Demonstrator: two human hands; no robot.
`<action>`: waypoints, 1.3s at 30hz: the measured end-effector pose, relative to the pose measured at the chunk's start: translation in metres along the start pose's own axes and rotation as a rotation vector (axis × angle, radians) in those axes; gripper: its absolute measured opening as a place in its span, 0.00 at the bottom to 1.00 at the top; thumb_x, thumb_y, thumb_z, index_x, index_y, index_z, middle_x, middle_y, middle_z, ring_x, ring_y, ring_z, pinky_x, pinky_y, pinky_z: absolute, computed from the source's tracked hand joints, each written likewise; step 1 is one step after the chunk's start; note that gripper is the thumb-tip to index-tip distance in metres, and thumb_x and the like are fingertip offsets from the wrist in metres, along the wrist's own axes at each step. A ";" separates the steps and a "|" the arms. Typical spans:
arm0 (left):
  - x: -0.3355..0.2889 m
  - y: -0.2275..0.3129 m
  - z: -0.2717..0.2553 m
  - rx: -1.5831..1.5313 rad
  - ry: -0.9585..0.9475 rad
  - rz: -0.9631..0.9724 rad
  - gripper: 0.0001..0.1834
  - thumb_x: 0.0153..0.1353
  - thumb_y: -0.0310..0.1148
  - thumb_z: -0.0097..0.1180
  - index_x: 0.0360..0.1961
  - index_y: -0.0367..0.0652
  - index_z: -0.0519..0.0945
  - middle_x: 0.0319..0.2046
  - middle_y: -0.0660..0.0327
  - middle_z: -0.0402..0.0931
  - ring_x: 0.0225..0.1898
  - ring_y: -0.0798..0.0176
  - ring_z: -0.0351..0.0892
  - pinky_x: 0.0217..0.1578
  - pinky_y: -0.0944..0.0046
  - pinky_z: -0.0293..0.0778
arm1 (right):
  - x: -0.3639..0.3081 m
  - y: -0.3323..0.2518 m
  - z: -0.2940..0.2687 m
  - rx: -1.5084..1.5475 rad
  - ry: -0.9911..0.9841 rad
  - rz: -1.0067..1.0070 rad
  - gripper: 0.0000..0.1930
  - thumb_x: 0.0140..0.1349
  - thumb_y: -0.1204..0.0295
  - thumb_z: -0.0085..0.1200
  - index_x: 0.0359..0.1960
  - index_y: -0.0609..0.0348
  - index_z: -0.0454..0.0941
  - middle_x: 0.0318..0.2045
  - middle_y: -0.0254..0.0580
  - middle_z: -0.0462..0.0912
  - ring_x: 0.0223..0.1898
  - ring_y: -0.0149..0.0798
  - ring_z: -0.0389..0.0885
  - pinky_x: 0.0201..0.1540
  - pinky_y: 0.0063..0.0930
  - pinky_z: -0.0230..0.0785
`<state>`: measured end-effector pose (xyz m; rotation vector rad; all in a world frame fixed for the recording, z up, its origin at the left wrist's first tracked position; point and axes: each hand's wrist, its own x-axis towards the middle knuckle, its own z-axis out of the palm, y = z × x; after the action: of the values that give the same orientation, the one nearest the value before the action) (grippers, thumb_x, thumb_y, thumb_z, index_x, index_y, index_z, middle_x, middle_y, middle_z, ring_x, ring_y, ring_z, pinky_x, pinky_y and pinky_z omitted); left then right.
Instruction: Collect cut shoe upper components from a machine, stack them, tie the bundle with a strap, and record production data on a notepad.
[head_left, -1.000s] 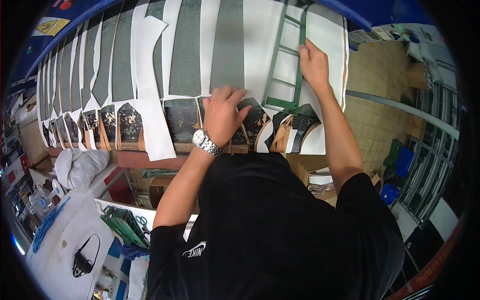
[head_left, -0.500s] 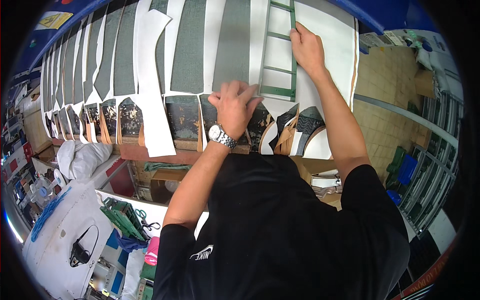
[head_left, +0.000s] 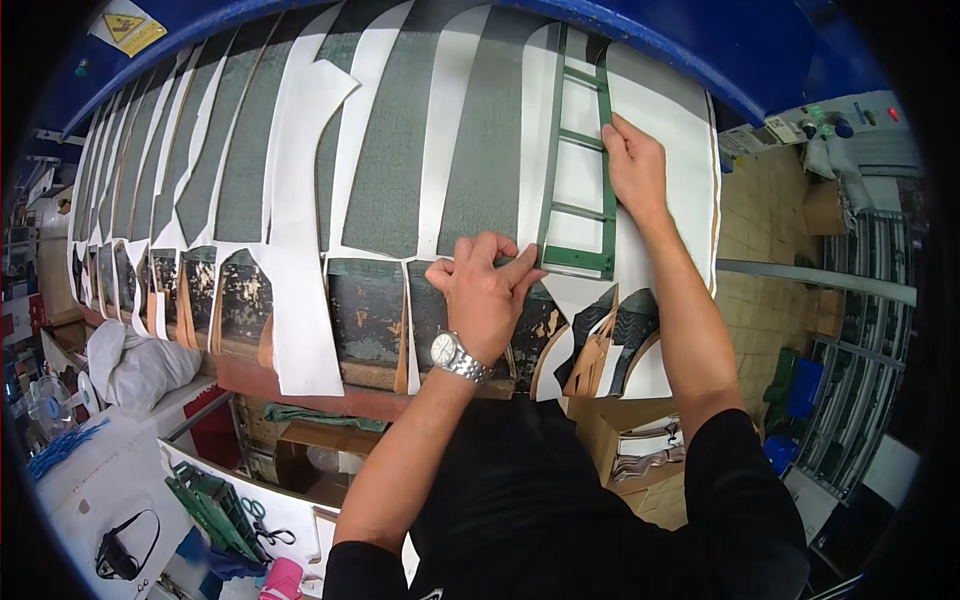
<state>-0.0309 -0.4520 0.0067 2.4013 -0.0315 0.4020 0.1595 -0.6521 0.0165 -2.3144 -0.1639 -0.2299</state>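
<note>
Right-hand fingers [head_left: 627,130] pinch the right rail of the green frame [head_left: 578,259] lying on the white sheet [head_left: 685,150]; left-hand fingers [head_left: 490,248] curl half open by its near-left corner, whether gripping I can't tell. Leftward, cut-out gaps already bare the desk [head_left: 480,175]; right of the frame, it looks uncut

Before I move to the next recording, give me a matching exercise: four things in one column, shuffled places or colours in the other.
1. Ladder-shaped frame
2. Wristwatch
3. Warning sign
4. Small item with looped strap

A. Dark, at lower left
B. Green, touched by the right hand
C. Yellow and white, at upper left
D. Around the wrist of the left hand

Pairs: 1-B, 2-D, 3-C, 4-A
</note>
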 end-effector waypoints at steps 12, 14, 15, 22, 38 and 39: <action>-0.003 -0.005 0.006 -0.033 0.051 0.049 0.11 0.56 0.39 0.75 0.41 0.58 0.93 0.39 0.69 0.75 0.46 0.61 0.72 0.48 0.50 0.55 | -0.001 0.004 0.000 -0.026 0.052 -0.034 0.17 0.72 0.64 0.52 0.52 0.62 0.86 0.27 0.54 0.85 0.29 0.44 0.83 0.41 0.37 0.75; -0.004 -0.004 0.005 -0.036 0.054 0.049 0.11 0.56 0.39 0.76 0.41 0.57 0.93 0.39 0.69 0.76 0.46 0.61 0.73 0.48 0.50 0.55 | -0.002 0.005 -0.002 -0.026 0.034 -0.006 0.18 0.72 0.63 0.53 0.53 0.61 0.86 0.27 0.52 0.85 0.29 0.41 0.82 0.41 0.36 0.75; -0.004 -0.004 0.006 -0.039 0.058 0.046 0.11 0.55 0.39 0.76 0.41 0.56 0.94 0.39 0.69 0.76 0.46 0.61 0.73 0.49 0.50 0.55 | -0.002 0.007 -0.003 -0.026 0.014 0.021 0.19 0.72 0.61 0.54 0.55 0.60 0.86 0.27 0.50 0.86 0.29 0.39 0.82 0.41 0.34 0.75; -0.003 -0.005 -0.004 -0.085 -0.014 0.036 0.17 0.51 0.37 0.79 0.44 0.55 0.93 0.40 0.68 0.77 0.48 0.60 0.74 0.51 0.49 0.55 | -0.004 0.010 -0.009 -0.006 -0.051 0.075 0.24 0.71 0.51 0.61 0.51 0.63 0.87 0.21 0.39 0.81 0.25 0.30 0.73 0.34 0.31 0.71; -0.002 -0.004 0.003 -0.066 0.024 0.031 0.14 0.55 0.37 0.77 0.44 0.60 0.94 0.39 0.70 0.77 0.46 0.62 0.73 0.50 0.51 0.55 | -0.017 0.026 -0.008 0.251 -0.123 -0.067 0.27 0.68 0.78 0.58 0.70 0.69 0.75 0.27 0.22 0.68 0.29 0.18 0.64 0.33 0.15 0.60; -0.003 -0.004 0.002 -0.066 0.028 0.029 0.14 0.55 0.37 0.77 0.44 0.60 0.94 0.39 0.70 0.77 0.46 0.62 0.73 0.50 0.51 0.55 | -0.017 0.027 -0.008 0.243 -0.111 -0.074 0.27 0.68 0.78 0.58 0.70 0.68 0.75 0.27 0.22 0.68 0.29 0.18 0.64 0.33 0.15 0.60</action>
<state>-0.0320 -0.4505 0.0016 2.3318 -0.0659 0.4409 0.1466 -0.6767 -0.0012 -2.0816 -0.3159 -0.1113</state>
